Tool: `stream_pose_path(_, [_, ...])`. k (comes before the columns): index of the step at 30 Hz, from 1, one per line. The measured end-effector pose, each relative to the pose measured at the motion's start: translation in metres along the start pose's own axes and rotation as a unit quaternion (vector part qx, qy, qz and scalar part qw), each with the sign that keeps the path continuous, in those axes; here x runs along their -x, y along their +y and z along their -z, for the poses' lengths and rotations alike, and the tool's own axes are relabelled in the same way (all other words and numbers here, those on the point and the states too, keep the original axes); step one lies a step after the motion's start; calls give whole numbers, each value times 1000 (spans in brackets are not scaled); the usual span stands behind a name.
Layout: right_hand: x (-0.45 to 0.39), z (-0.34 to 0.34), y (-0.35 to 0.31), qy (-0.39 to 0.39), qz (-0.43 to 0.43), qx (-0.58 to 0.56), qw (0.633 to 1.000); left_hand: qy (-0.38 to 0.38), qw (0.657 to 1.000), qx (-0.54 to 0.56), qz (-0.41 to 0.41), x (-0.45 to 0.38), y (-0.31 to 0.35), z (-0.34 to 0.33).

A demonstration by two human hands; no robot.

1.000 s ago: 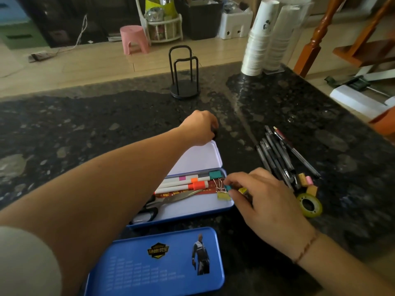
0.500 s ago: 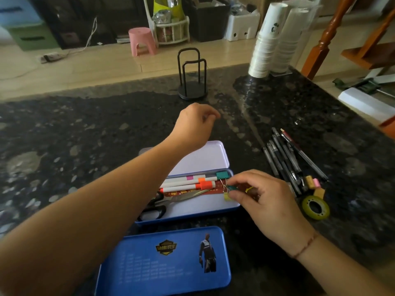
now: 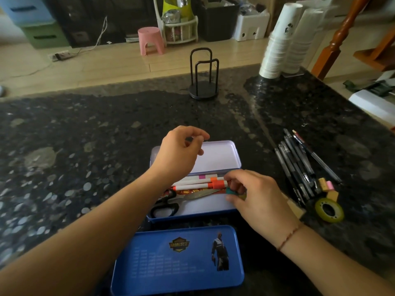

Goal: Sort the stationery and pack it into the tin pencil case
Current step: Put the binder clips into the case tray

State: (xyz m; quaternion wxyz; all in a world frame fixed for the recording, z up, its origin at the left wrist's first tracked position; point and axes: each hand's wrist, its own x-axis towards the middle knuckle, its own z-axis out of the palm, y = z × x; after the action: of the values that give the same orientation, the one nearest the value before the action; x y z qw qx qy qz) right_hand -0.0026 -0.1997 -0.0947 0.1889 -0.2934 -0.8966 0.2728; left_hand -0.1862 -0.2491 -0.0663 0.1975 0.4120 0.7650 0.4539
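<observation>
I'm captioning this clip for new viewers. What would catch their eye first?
The open blue tin pencil case at centre, holding white markers with orange caps and black-handled scissors, with both hands over it. The right hand pinches small colourful clips at its right end. Dark pens lie on the counter to the right.

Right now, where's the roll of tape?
In the head view the tape roll lies flat on the dark countertop at the right, outside the tin pencil case, just beyond the near ends of the pens and beside the small erasers.
</observation>
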Motion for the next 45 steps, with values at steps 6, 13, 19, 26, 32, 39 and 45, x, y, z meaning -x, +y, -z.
stream_pose_path(6, [-2,3,2,-16,4,20,1000,-18,1000,5,-9,7,-2,-3])
stream_pose_path(13, [-6,38,13,35,19,-23,999,-189,973,98,-94,40,4,-3])
stream_pose_path(19, [12,35,20,2,25,6,1000,-274,950,103,-112,56,-3,-10])
stream_pose_path(26, [23,28,29,-19,89,108,990,-294,947,17,-129,57,-5,-16])
stream_pose_path(32, [23,25,24,-15,93,193,977,-213,950,-122,-192,64,-12,-18])
stream_pose_path(39, [24,25,23,-21,65,171,983,-155,952,-178,-194,67,-17,-25])
stream_pose_path(45, [27,26,24,-48,84,178,979,-158,933,-207,-247,71,-21,-26])
